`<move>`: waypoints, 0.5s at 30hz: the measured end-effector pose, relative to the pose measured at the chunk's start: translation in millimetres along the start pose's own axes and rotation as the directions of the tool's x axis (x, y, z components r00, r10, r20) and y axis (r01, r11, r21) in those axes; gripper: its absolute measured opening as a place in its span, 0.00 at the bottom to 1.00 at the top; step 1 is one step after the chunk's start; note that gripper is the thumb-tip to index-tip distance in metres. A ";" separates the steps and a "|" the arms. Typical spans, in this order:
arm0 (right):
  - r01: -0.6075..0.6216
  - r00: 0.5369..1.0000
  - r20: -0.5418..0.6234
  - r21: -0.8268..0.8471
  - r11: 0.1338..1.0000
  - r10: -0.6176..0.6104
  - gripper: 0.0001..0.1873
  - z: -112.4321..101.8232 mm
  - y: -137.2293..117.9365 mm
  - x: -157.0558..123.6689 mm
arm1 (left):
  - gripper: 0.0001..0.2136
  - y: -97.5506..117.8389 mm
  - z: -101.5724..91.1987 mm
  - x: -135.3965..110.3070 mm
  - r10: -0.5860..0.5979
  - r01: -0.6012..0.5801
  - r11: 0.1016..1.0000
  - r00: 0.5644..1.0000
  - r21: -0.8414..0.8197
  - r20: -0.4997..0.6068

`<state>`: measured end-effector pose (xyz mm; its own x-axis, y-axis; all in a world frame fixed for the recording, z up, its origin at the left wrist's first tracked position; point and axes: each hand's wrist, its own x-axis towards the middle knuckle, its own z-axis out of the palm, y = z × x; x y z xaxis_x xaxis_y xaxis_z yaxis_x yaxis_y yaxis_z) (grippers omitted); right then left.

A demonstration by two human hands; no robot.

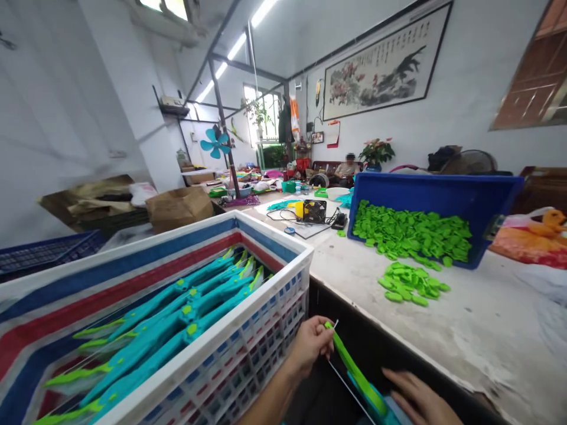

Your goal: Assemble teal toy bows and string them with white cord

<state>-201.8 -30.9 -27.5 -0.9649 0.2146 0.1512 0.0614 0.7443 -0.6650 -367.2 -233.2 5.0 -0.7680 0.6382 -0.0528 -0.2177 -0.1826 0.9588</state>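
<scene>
My left hand (313,345) is closed in a pinch at the green tip of a toy bow (361,378), with the end of its white string (343,378) by my fingers. The bow slants down to the bottom edge, where its teal middle is cut off. My right hand (419,396) is open beside that teal part, fingers stretched out; whether it touches the bow I cannot tell. To my left, a white plastic crate (305,260) lined with striped cloth holds several teal and green toy bows (177,319) laid side by side.
A blue bin (443,186) lies tipped on the worktable (478,319), green plastic pieces (407,230) spilling out. A loose pile of green pieces (411,283) lies before it. Further back are a small black fan (314,211) with cables and a seated person (348,170).
</scene>
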 end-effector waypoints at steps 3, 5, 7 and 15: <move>0.201 0.970 -0.138 -0.016 0.979 -0.201 0.23 2.0 -48.4 47.8 | 0.23 1.0 4.4 -5.7 0.001 -0.001 1.000 1.000 0.001 0.019; 0.297 0.951 -0.101 0.022 0.955 -0.293 0.20 8.0 -72.0 72.5 | 0.23 0.4 5.0 -8.1 0.010 -0.010 1.000 1.000 -0.003 0.027; 0.320 0.947 -0.044 0.060 0.945 -0.318 0.17 13.5 -83.9 86.0 | 0.23 -0.7 3.8 -9.5 0.017 -0.017 1.000 1.000 -0.007 0.027; 0.362 0.930 0.057 0.035 0.931 -0.364 0.18 6.6 -86.2 77.6 | 0.23 0.0 2.1 -11.4 0.006 -0.005 1.000 1.000 -0.010 0.029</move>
<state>-283.6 -82.6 36.7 -0.9340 -0.1073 0.3407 -0.3014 0.7487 -0.5905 -357.2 -238.9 6.2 -0.7515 0.6585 -0.0394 -0.2193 -0.1931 0.9564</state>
